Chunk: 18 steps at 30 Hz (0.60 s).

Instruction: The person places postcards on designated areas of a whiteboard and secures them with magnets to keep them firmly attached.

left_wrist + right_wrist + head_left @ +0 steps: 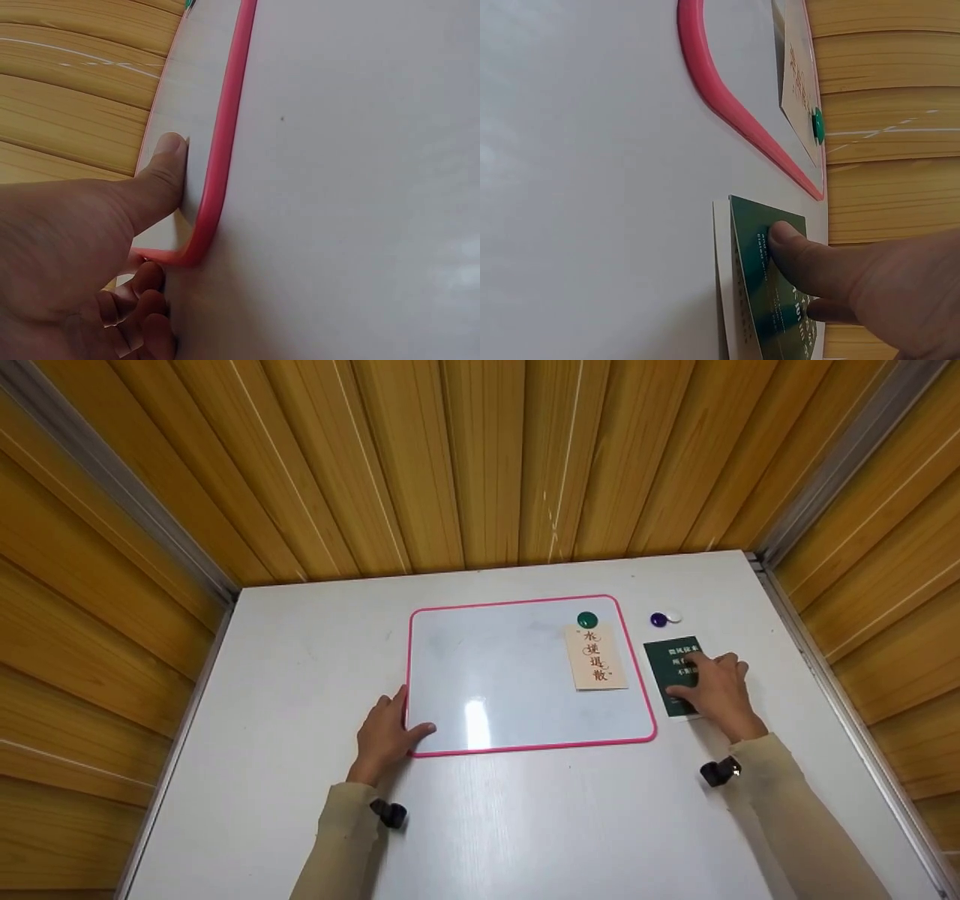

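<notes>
A small whiteboard (510, 675) with a pink frame lies on the white table. At its lower left corner my left hand (385, 735) grips the edge, thumb over the surface and fingers along the outside. In the left wrist view the thumb (169, 157) lies inside the frame. A cream card (596, 660) with red-brown writing lies on the board's right part, a green round magnet (587, 620) at its top. My right hand (720, 690) touches a dark green card (664, 664); thumb and forefinger are apart on its face. Pale card edges (724, 277) show beneath it.
A dark blue round magnet (658, 619) and a white one (673, 617) lie beyond the green card. Wood-patterned walls (480, 465) enclose the table (300, 660) at the back and both sides. A small black device (390, 814) is worn on each wrist.
</notes>
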Motion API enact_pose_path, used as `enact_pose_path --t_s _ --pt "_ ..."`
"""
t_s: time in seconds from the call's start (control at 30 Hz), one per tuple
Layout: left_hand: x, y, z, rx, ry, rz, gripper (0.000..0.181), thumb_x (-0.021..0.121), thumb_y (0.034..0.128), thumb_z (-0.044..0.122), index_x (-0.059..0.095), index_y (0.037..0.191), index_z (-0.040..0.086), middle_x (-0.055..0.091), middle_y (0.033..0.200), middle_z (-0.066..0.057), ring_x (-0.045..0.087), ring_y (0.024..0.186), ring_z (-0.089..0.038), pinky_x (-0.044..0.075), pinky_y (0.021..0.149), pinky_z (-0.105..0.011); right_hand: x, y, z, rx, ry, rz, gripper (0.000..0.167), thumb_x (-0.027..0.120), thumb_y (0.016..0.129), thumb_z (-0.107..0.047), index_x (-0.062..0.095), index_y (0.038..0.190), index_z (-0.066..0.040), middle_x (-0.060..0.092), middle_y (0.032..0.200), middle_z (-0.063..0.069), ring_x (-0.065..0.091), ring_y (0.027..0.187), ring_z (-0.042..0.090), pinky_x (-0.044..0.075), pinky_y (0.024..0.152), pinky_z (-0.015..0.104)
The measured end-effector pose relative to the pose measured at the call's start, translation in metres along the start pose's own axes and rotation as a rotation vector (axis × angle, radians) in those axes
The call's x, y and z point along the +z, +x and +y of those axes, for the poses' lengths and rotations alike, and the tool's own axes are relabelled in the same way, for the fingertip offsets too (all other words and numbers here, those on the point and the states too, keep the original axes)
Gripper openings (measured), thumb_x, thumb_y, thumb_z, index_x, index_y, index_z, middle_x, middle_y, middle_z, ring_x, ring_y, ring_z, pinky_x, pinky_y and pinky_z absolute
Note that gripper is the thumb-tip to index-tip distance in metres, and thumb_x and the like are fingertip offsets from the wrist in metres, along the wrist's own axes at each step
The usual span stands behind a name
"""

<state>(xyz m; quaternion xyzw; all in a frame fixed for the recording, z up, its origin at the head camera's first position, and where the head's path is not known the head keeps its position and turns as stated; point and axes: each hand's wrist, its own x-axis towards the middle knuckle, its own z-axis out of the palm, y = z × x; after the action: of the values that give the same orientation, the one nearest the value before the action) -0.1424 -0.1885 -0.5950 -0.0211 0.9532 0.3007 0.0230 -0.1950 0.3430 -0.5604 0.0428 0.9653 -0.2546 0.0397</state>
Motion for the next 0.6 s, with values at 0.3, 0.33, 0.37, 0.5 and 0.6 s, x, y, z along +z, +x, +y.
enact_pose_path --t_s 0.3,0.33,0.37,0.5,0.6 --pt "-0.0024 0.0004 0.0001 0.018 0.036 -0.018 0.095 0.085 0.0834 0.044 0.039 0.158 0.006 0.058 0.106 -0.015 0.053 0.089 -0.026 0.052 0.085 -0.048 -0.0017 -0.0006 0.0011 -0.06 -0.056 0.068 0.068 0.084 0.086 -0.022 0.053 0.14 0.005 0.04 0.12 0.041 0.033 0.109 0.053 0.042 0.078 0.059" --pt "-0.0025 0.0003 0.0003 0.018 0.037 -0.018 0.096 0.085 0.0834 0.044 0.038 0.158 0.007 0.058 0.106 -0.015 0.053 0.089 -0.026 0.052 0.084 -0.048 -0.0021 -0.0009 0.0009 -0.057 -0.058 0.07 0.068 0.084 0.086 -0.022 0.053 0.141 0.004 0.04 0.12 0.04 0.034 0.109 0.053 0.042 0.077 0.059" --pt "-0.0024 0.0004 0.0002 0.017 0.037 -0.018 0.096 0.085 0.0834 0.044 0.038 0.159 0.007 0.058 0.106 -0.015 0.053 0.089 -0.025 0.051 0.084 -0.048 -0.0025 -0.001 0.0007 -0.054 -0.061 0.07 0.069 0.084 0.086 -0.023 0.053 0.142 0.003 0.039 0.121 0.039 0.034 0.109 0.053 0.042 0.077 0.058" --pt "-0.0019 0.0004 0.0002 0.012 0.03 -0.018 0.096 0.085 0.0832 0.043 0.038 0.159 0.008 0.058 0.106 -0.015 0.053 0.089 -0.026 0.051 0.084 -0.048 -0.0037 -0.001 0.0006 -0.047 -0.046 0.06 0.069 0.084 0.086 -0.023 0.053 0.143 0.001 0.037 0.124 0.037 0.037 0.107 0.053 0.044 0.075 0.057" --pt "-0.0016 0.0004 0.0 0.009 0.025 -0.019 0.096 0.085 0.0835 0.043 0.038 0.159 0.008 0.058 0.108 -0.015 0.053 0.09 -0.026 0.051 0.085 -0.049 -0.0045 -0.0011 0.0004 -0.05 -0.019 0.043 0.068 0.082 0.088 -0.021 0.051 0.143 0.002 0.035 0.124 0.038 0.041 0.104 0.051 0.046 0.077 0.059"
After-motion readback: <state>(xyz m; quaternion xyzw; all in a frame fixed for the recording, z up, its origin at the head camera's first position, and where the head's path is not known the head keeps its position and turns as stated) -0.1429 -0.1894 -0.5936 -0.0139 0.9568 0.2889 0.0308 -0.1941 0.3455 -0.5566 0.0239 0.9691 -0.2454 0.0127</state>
